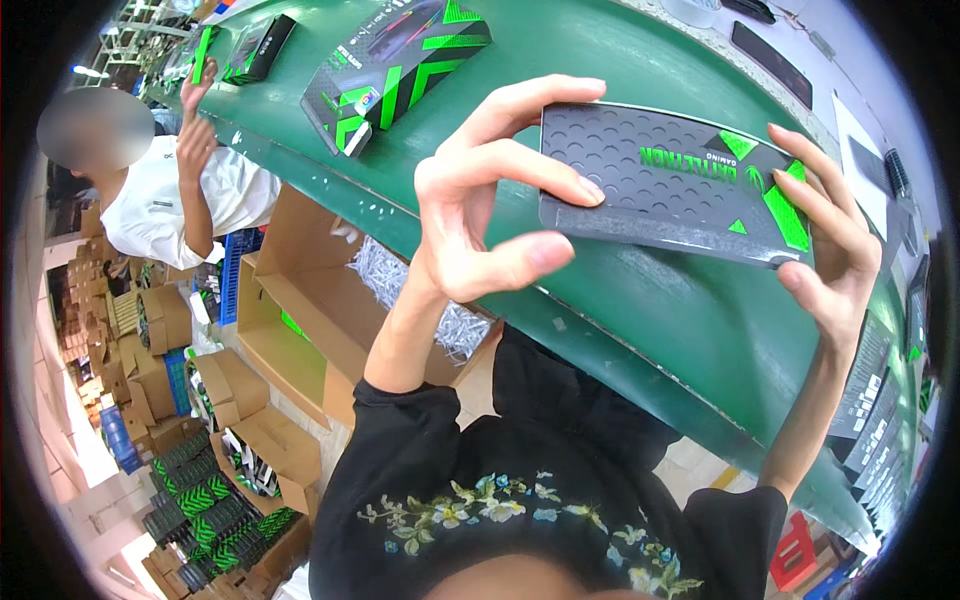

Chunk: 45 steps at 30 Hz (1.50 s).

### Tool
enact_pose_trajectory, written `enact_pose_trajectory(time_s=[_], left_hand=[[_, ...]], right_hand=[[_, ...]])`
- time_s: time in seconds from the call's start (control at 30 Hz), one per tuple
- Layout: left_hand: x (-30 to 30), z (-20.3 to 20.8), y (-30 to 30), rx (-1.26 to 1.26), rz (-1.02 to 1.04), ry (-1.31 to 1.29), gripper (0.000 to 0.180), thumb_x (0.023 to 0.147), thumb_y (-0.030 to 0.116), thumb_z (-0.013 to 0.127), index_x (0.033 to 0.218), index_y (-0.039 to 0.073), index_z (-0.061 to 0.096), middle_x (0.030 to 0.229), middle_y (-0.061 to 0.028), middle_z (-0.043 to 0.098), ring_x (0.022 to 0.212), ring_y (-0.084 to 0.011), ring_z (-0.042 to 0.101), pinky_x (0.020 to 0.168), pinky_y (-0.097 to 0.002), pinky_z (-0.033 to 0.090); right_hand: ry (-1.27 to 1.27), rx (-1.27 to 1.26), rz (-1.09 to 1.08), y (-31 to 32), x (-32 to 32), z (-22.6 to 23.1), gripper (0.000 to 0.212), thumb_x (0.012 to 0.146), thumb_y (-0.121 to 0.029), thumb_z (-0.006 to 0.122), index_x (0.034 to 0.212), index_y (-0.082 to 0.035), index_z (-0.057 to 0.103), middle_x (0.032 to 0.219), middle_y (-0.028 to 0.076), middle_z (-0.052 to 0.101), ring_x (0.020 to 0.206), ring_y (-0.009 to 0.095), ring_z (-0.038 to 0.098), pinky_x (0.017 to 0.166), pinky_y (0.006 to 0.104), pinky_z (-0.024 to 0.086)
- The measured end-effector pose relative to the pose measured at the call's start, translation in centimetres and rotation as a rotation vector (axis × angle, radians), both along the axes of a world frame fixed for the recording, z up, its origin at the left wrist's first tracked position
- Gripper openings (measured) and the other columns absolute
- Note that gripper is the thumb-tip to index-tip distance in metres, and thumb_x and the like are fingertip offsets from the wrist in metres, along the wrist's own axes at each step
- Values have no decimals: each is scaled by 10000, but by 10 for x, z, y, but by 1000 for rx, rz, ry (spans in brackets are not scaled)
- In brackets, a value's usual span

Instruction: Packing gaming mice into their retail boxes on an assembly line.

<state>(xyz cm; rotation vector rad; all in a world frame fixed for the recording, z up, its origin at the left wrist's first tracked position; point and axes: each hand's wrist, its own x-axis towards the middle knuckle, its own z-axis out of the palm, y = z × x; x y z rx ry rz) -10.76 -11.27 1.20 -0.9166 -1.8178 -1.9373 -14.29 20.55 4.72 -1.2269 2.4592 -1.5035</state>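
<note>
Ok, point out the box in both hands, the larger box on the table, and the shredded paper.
Held box [665,188]: head view, middle of its dark face.
Larger box [402,68]: head view, middle of its upper face.
Shredded paper [462,332]: head view, its right-hand visible patch.

We find the scene brightly lit, with a small white light [90,72] glowing far left and pale patches washed out along that side. Fisheye distortion bows the desk [660,300] toward a black rim, and glare whitens its right end. The box [640,180] looks sharp to us; an oval blur covers a person's head [96,130] at left.
</note>
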Motion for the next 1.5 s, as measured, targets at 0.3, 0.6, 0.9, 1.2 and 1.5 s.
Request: enact_pose_trajectory(time_s=[0.3, 0.6, 0.9, 1.2, 1.5], left_hand=[[4, 6, 10, -350, 146, 261, 452, 648, 85, 772, 1068, -32, 651, 1209, -325, 576, 1114, -351, 588, 976, -444, 441], [9, -1, 25, -176, 466, 254, 390, 626, 105, 705, 988, -38, 680, 1015, -201, 680, 905, -272, 666, 817, -345, 533], [22, -2, 63, 226, 364, -166, 375, 674, 119, 624, 1025, -15, 640, 1304, -241, 500, 1142, -271, 514, 994, -377, 395], [22, -1, 49, 413, 58, -321, 388, 710, 228, 545, 981, -36, 632, 1267, -337, 481, 1183, -336, 480, 1028, -428, 358], [6, -17, 48, 102, 111, -78, 438, 789, 279, 449, 1101, -9, 557, 1354, -383, 372, 1207, -399, 468, 1030, -497, 372]], right_hand=[[512, 265, -93, 1, 15, 16, 478, 742, -65, 662, 1170, 132, 580, 1197, 300, 603, 1103, 368, 619, 938, 395, 485], [390, -192, -358, -39, 32, -12, 400, 752, -4, 582, 1132, 114, 618, 1119, 269, 644, 1073, 337, 630, 960, 387, 466], [65, -433, -416, -49, 45, -26, 333, 852, -145, 547, 1113, 37, 643, 1343, 265, 508, 1270, 311, 471, 1082, 415, 332], [-214, -527, -207, -32, 47, -28, 459, 877, -290, 465, 1150, 36, 638, 1477, 250, 328, 1350, 325, 361, 1117, 420, 275], [-303, -592, -320, -22, 41, -33, 670, 920, -326, 445, 1444, 75, 327, 1471, 252, 367, 1330, 273, 435, 1110, 364, 326]])
